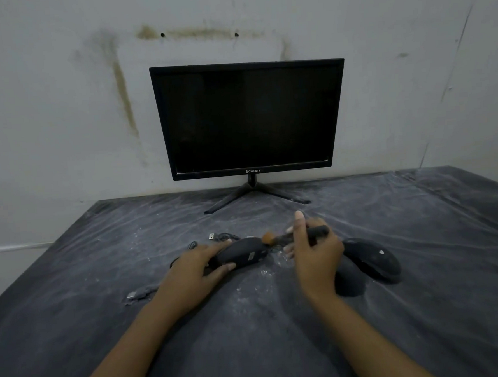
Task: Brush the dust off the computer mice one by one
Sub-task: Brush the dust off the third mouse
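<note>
The left hand (194,267) grips a mouse (246,254) on the table (104,328). Just right of that grip, the right hand (316,257) holds a brush (319,230), its head against the mouse's far end. Farther right lies a second mouse (371,259). Just behind the grip lies a plug (212,236), and well behind stands a monitor (249,118). Left of the grip and nearer lies another plug (134,295).

Two mice: held mouse (240,254) between the left fingers (216,246), second mouse (371,259) right of the right fingers (299,218); one brush (317,231); two USB plugs (212,236) (134,295); one monitor (249,118)
</note>
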